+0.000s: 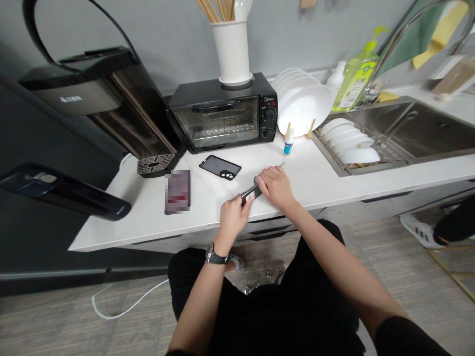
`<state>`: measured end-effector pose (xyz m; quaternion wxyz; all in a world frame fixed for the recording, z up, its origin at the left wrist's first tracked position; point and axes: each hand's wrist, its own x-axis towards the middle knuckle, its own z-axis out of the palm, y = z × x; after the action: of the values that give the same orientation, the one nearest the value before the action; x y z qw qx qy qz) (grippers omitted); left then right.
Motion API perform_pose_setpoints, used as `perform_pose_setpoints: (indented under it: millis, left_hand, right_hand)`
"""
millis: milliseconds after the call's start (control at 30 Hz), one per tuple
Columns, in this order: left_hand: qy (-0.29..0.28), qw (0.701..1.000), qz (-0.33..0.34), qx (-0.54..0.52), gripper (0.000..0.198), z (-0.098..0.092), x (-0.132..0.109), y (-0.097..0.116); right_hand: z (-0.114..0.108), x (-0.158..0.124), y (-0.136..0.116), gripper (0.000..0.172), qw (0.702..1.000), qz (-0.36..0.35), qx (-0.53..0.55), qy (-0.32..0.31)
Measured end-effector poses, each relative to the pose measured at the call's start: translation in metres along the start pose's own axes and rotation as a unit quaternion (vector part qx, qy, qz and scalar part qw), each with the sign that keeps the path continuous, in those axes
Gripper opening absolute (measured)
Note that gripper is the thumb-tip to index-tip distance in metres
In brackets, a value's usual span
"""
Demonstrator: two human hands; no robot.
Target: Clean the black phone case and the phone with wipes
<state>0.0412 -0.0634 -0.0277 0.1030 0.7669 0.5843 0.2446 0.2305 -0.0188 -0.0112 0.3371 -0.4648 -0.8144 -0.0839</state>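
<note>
My left hand (pixel 234 216), with a black watch on its wrist, grips the near end of a dark, narrow object (pixel 251 194) that bears a pale label. My right hand (pixel 275 187) is closed over the far end of it, at the counter's front edge. A thin tip pokes out beyond my right fingers; what it belongs to is too small to tell. Left of my hands, a black phone case (pixel 220 167) lies on the white counter (pixel 208 207). Behind my right hand stands a small white bottle (pixel 288 142) with a blue label.
A blurred dark rectangular item (pixel 178 192) and a black cylinder (pixel 67 192) are at left, near a drink machine (pixel 111 99). A toaster oven (pixel 222 118) stands behind. Plates (pixel 306 109), a soap bottle (pixel 356 81) and a sink (pixel 426 128) are at right. Another person's shoe (pixel 421 231) shows.
</note>
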Motion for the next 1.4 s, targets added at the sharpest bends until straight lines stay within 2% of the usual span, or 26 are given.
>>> perform_pose_setpoints:
  millis: [133,267,333,500,600,667,767,833,900,1067,1167,1300,1333,1400]
  left_hand:
    - [0.013,1.000,0.008,-0.010,0.034,0.002,0.000,-0.001]
    - [0.012,1.000,0.004,-0.007,0.035,0.003,0.001,-0.001]
    - [0.009,1.000,0.001,-0.006,0.035,0.002,0.001,-0.001]
    - [-0.001,1.000,-0.010,0.004,0.033,0.001,0.001,0.000]
    - [-0.017,1.000,-0.015,0.020,0.026,0.002,0.001,-0.002]
    - [-0.019,0.999,0.006,0.025,0.027,0.004,0.002,-0.005]
    - [-0.010,0.999,0.035,0.032,0.041,0.006,0.003,-0.008]
    - [-0.019,0.999,0.019,0.045,0.033,0.005,0.003,-0.008]
    - [-0.029,0.999,-0.001,0.037,0.022,0.003,0.002,-0.006]
    - [0.000,1.000,-0.008,-0.018,0.033,0.000,0.000,-0.001]
    - [-0.001,1.000,-0.012,-0.027,0.035,0.000,0.000,0.000]
    - [0.005,1.000,-0.015,-0.021,0.037,0.000,0.001,0.000]
    - [0.006,1.000,-0.015,-0.019,0.038,0.000,0.001,0.000]
    - [0.007,1.000,-0.016,-0.019,0.037,0.000,0.001,0.000]
  right_hand:
    - [-0.008,0.010,0.017,0.047,0.990,0.138,-0.031,-0.011]
    - [-0.013,0.018,0.018,0.050,0.942,0.328,-0.044,-0.050]
    - [-0.013,0.019,0.014,0.048,0.938,0.340,-0.053,-0.044]
    - [-0.007,0.009,-0.021,0.042,0.983,0.178,-0.026,0.020]
    - [0.002,-0.003,-0.050,0.037,0.997,0.063,0.044,0.011]
    - [0.008,-0.010,-0.062,0.036,0.996,-0.029,0.081,-0.012]
    - [0.011,-0.016,-0.063,0.038,0.989,-0.121,0.081,-0.034]
    - [0.009,-0.016,-0.054,0.039,0.990,-0.122,0.057,-0.040]
    - [0.004,-0.014,-0.039,0.037,0.995,-0.090,0.032,-0.038]
    - [-0.007,-0.003,0.000,0.039,0.999,0.041,-0.017,-0.002]
    - [-0.011,0.007,0.018,0.043,0.992,0.125,-0.009,-0.007]
    - [-0.010,0.017,0.025,0.043,0.953,0.298,0.020,-0.055]
    - [-0.010,0.018,0.025,0.041,0.945,0.321,0.018,-0.059]
    - [-0.007,0.017,0.021,0.038,0.947,0.318,0.010,-0.044]
